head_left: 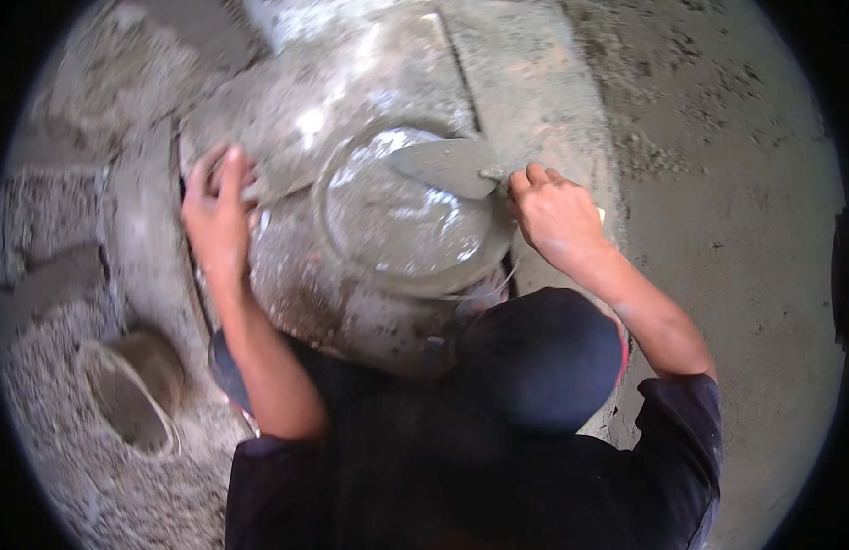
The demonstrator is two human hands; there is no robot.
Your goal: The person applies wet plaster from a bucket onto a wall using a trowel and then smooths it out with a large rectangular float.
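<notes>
Cement-smeared floor (736, 247) around; right hand (554, 209) grips trowel (450, 167) above bucket (415, 283) of grey slurry (397, 225), perhaps so drips fall inside; left hand (219, 200) half-curled, hold unclear.

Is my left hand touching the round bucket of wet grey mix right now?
Apart. The head view shows it: a plain gap lies between the left hand and the left rim of the bucket.

Smooth grey floor (736, 275) spreads along the right, rough gritty ground (53, 385) lies lower left, and white light (310, 121) glints on flat panels (397, 69) between.
</notes>
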